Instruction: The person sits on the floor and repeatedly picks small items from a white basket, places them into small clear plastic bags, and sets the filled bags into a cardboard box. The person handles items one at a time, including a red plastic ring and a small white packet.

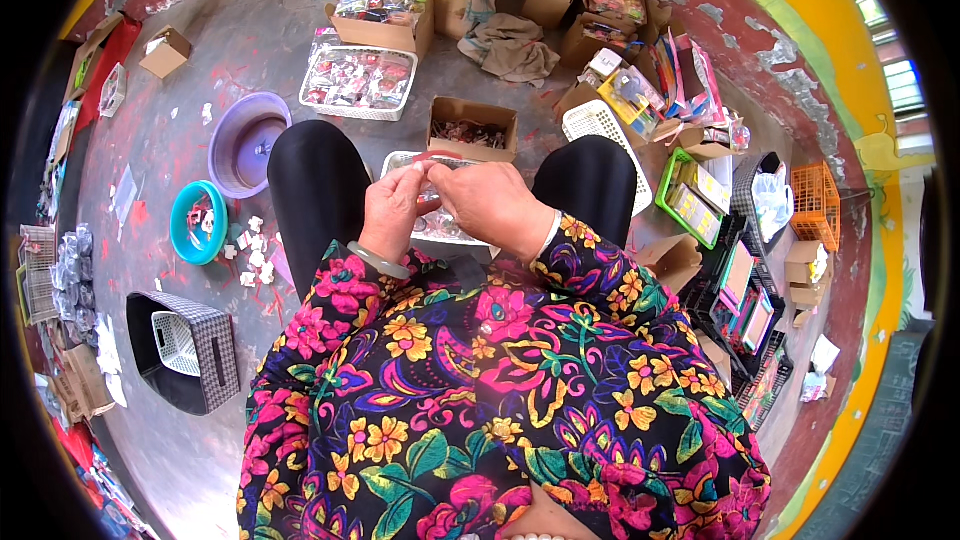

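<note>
My left hand [391,208] and my right hand [488,198] meet between my knees, their fingertips pinched together. A thin red strip [438,155] shows at the fingertips; its exact kind is too small to tell. Both hands seem closed on it. Directly under them is a white plastic basket [398,160] with small packed pieces in it, partly hidden by my hands. Just beyond it stands a cardboard box [474,147] of dark reddish small items.
A white basket [358,112] of small packets lies ahead. To the left are a purple basin [226,145], a turquoise bowl [180,223] and a checked bin [219,355]. On the right stand a green tray [668,202], black crates [690,295] and an orange crate [815,202].
</note>
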The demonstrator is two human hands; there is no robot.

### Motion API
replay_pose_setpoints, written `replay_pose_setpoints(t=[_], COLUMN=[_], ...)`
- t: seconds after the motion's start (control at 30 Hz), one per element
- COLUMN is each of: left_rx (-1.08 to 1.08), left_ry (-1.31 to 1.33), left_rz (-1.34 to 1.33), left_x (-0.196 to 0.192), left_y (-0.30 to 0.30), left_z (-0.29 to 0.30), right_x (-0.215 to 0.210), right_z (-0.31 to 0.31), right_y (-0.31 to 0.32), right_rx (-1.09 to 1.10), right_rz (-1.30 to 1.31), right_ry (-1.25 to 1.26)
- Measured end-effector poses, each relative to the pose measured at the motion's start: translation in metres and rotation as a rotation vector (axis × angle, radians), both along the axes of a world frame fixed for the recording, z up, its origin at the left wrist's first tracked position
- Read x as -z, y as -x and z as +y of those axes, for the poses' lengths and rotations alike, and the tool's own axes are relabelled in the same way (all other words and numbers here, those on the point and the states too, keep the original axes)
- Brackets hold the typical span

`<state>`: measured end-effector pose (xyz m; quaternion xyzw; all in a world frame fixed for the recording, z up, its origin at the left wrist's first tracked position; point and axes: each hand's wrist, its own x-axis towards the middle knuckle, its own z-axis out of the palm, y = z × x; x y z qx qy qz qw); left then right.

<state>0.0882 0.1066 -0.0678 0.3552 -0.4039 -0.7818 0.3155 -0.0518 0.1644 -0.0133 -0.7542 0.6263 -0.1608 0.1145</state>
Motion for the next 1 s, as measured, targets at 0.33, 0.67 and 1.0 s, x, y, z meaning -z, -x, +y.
replay_pose_setpoints(t=[0.33, 0.67, 1.0], left_rx=[-0.052, -0.187, 0.032], left_ry=[-0.091, -0.005, 0.507], left_rz=[0.016, -0.009, -0.148], left_x=[-0.008, -0.012, -0.026], left_y=[-0.001, -0.011, -0.011], left_z=[0.001, -0.001, 0.020], right_x=[0.021, -0.010, 0.086], right_z=[0.006, -0.009, -0.116], right_y=[-0.007, 0.014, 0.165], right_rx=[-0.056, -0.038, 0.306], right_rz=[-0.001, -0.192, -0.219], right_ry=[0.224, 0.373, -0.182])
